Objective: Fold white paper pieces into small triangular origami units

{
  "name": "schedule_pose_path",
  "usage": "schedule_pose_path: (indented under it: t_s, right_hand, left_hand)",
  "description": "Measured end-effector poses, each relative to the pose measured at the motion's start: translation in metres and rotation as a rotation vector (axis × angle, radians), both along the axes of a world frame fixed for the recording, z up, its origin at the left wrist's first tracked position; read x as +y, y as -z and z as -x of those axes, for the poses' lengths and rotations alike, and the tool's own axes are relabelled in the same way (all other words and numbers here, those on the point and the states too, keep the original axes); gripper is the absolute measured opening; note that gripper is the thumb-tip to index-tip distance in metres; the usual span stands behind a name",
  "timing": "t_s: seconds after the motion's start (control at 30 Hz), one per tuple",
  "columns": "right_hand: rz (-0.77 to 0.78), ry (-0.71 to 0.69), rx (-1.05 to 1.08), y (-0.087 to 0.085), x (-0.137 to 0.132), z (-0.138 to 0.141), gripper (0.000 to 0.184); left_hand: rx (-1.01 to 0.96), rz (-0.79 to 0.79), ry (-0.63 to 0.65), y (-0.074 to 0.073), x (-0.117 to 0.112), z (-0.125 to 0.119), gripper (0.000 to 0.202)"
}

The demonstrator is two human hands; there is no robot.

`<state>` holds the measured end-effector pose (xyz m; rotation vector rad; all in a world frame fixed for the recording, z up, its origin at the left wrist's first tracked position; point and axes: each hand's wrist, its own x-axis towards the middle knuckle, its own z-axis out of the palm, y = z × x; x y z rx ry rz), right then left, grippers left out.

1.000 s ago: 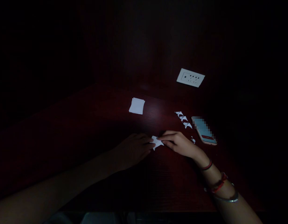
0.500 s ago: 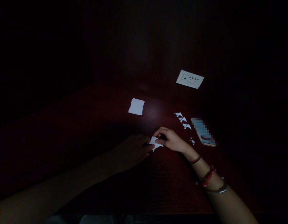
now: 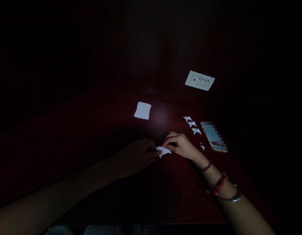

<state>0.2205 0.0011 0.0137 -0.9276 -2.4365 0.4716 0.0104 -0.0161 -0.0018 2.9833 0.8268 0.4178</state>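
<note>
A small folded piece of white paper (image 3: 162, 152) with pointed corners lies on the dark red table between my hands. My left hand (image 3: 138, 155) comes in from the left, in shadow, and a digit presses the paper's left part down on the table. At the paper's upper edge, my right hand (image 3: 179, 144) pinches with thumb and fingertips. Its fingers cover part of the fold there. Beyond the right hand, three small folded paper figures (image 3: 196, 131) stand in a slanting row. Tiny white paper scraps (image 3: 202, 146) lie close to my right wrist.
A stack of square white paper sheets (image 3: 142, 111) lies farther back, left of centre. To the right rests a phone (image 3: 216, 138) with its screen blurred out. A white power socket (image 3: 200, 80) is set in the dark back panel. The surroundings are very dim.
The paper's upper flap has been folded down, so the paper looks flatter and wider. My right fingers have moved to its upper edge. The view has shifted slightly.
</note>
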Motion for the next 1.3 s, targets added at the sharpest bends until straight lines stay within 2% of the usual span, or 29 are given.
schedule_pose_path:
  t_s: [0.33, 0.57, 0.97, 1.13, 1.3]
  right_hand:
    - [0.009, -0.079, -0.007, 0.001, -0.002, -0.003, 0.017]
    - [0.02, -0.075, -0.042, -0.002, -0.004, -0.004, 0.017]
    - [0.018, -0.075, -0.084, 0.001, -0.004, -0.007, 0.028]
    - [-0.05, -0.026, -0.093, 0.0, -0.006, -0.011, 0.034]
    - [-0.137, -0.045, -0.244, -0.005, -0.011, -0.008, 0.032]
  left_hand:
    - [-0.042, -0.015, 0.032, 0.002, 0.0, 0.0, 0.033]
    - [-0.059, -0.019, 0.047, 0.004, 0.0, 0.0, 0.031]
    - [-0.055, 0.072, 0.026, 0.004, 0.001, -0.002, 0.031]
    - [-0.038, 0.079, 0.054, 0.001, 0.001, -0.002, 0.031]
    - [-0.036, 0.078, 0.071, 0.002, 0.001, -0.002, 0.032]
